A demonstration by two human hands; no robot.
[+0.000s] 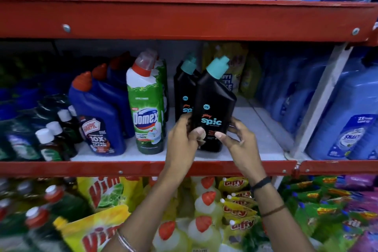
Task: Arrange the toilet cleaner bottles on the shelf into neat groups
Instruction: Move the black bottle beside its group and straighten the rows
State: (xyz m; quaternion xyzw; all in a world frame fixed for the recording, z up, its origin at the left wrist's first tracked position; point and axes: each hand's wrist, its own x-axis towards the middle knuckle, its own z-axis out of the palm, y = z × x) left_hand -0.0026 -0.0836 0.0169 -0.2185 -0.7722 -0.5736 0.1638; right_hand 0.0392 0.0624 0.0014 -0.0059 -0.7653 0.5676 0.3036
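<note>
A black Spic bottle (214, 98) with a teal cap stands tilted at the front of the white shelf board (255, 149). My left hand (184, 139) grips its lower left side, and my right hand (239, 141) grips its lower right side. A second black Spic bottle (184, 88) stands just behind and to the left. Left of it is a green Domex bottle (147, 108), with another behind. Further left, blue Harpic bottles (100, 112) with red caps stand in a row going back.
Small dark bottles with white caps (53, 141) crowd the shelf's left end. Blue bottles (347, 118) fill the right bay behind a white upright (319, 104). Yellow packs (241, 71) stand at the back. Red shelf rails (184, 20) run above and below. Pouches and bottles fill the lower shelf.
</note>
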